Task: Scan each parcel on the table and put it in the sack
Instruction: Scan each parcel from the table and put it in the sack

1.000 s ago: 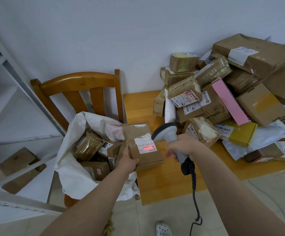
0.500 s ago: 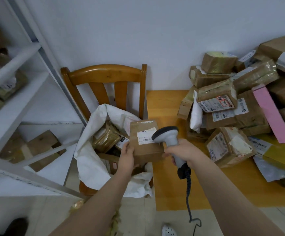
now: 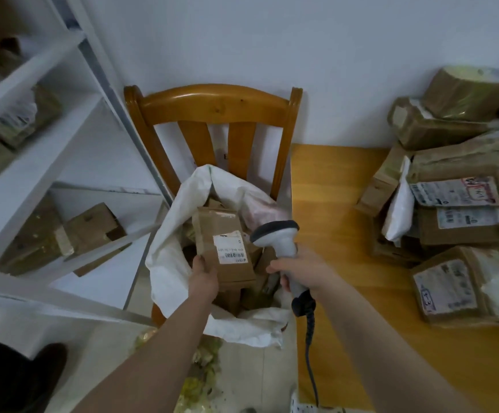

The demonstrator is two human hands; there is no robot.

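The fingers of the left hand clasp the near left corner of a brown cardboard parcel, thumb on top and the rest hidden beneath it. The parcel hangs at the centre of the frame, over the open mouth of the white sack, with its label facing up. To my eye it is a stiff, light box, since one hand carries it by a corner without it sagging. The taped cardboard looks a little slick, so a hold under the base with the thumb above seems the safest. The right hand, just right of centre, is wrapped round the handle of the scanner, whose cable trails down toward the bottom edge.

A second ago a red scan line lay across the label; now it is gone. Half a second ago the parcel was held up against the scanner's head, and it has since moved left and lower into the sack's opening. The sack sits on a wooden chair, and the pile of parcels waits on the table at right.
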